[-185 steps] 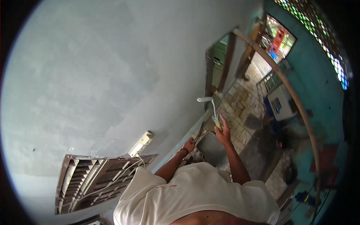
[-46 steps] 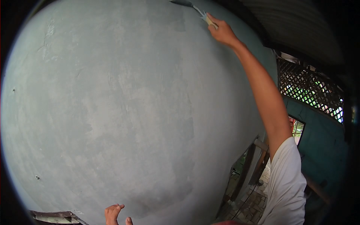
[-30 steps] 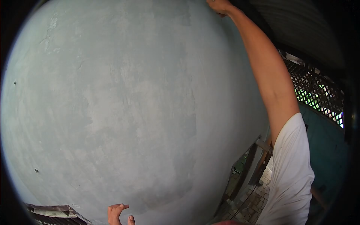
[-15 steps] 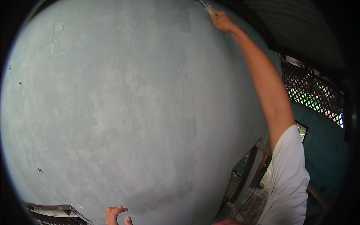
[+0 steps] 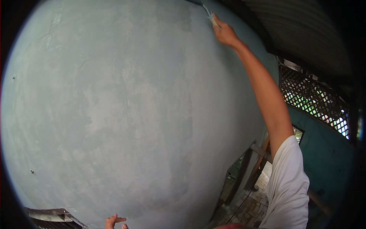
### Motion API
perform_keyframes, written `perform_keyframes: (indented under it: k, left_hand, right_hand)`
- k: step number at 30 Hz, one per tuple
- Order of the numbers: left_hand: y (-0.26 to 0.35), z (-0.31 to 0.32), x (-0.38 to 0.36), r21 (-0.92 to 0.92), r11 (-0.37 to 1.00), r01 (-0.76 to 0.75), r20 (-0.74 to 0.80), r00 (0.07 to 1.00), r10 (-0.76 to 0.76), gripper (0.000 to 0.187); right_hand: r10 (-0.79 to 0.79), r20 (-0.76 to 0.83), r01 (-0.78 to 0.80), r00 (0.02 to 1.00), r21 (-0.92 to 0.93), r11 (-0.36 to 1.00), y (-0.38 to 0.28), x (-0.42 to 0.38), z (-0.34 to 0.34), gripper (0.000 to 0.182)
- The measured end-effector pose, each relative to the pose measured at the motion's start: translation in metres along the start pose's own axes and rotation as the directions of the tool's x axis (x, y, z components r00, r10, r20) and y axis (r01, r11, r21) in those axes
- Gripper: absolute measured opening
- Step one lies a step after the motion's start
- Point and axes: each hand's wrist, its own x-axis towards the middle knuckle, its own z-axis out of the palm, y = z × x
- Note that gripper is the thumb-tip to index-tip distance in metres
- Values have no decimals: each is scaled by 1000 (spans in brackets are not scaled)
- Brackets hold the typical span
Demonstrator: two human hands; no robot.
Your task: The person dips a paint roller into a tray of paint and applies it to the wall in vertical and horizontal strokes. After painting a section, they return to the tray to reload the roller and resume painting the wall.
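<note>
My right hand [image 5: 227,33] is raised at arm's length near the top of the wall. Its fingers wrap round the pale handle of a paint roller [image 5: 215,22]. A thin metal rod runs up and left from the handle, and the roller's head is not clearly seen at the dark top edge. The grey wall [image 5: 141,95] fills most of the view, with patchy lighter and darker areas. Low in the view, my left hand [image 5: 113,221] shows only in part, close to the wall. One finger points right, apart from the thumb, and nothing shows between them.
Corrugated roofing [image 5: 297,26] slopes overhead at the right. Beyond the wall's right edge are a wooden lattice [image 5: 312,95], a teal wall [image 5: 324,152] and a wooden beam [image 5: 261,150]. Stone-patterned floor [image 5: 251,206] lies far below. A framed opening [image 5: 49,215] sits at lower left.
The wall and its surroundings have shifted left in view. My right hand with the roller appears slightly lower, and less of my left hand shows at the bottom edge.
</note>
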Motion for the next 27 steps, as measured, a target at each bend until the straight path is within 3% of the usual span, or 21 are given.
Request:
perform_keyframes:
  k: [4, 9, 12, 13, 15, 18, 21, 23, 25, 27]
  left_hand:
    - [-1, 7, 0, -43, 999, -18, 40, 999, 20, 37]
    - [0, 10, -1, -84, 996, 17, 49, 999, -13, 36]
    - [-6, 10, -5, -56, 998, 7, 28, 1000, -5, 37]
    - [-8, 10, -6, -47, 999, 17, 23, 1000, -16, 37]
    - [-13, 10, -10, -31, 999, 38, 15, 999, -38, 37]
    - [-22, 10, -14, -4, 1000, 16, 9, 1000, -16, 38]
    - [-14, 9, -10, -30, 999, 42, 17, 999, -41, 38]
    - [-14, 9, -10, -27, 998, 49, 29, 998, -48, 38]
    - [-14, 10, -9, -29, 998, 51, 45, 998, -50, 38]
    - [-12, 12, -7, -36, 998, 47, 68, 997, -44, 38]
  right_hand:
    - [-67, -17, 67, 998, 50, 996, 7, -35, -4, 63]
    - [8, 41, -7, 999, -17, 1000, -10, 25, -13, 62]
    - [-154, -166, 120, 974, -197, 973, 33, 112, 28, 43]
    - [35, -60, -42, 998, -128, 991, 13, 112, 16, 43]
    - [382, 186, -379, 905, -52, 924, -49, 107, -27, 44]
    - [104, 108, -85, 989, -163, 983, 6, 120, 11, 48]
    - [79, 26, -79, 997, -4, 997, -33, 38, -5, 62]
    - [54, 28, -55, 998, 29, 998, -20, 0, 4, 62]
    - [-111, -17, 111, 994, 46, 993, 0, -42, 9, 66]
    - [-93, 39, 92, 995, 44, 995, 1, -83, 3, 67]
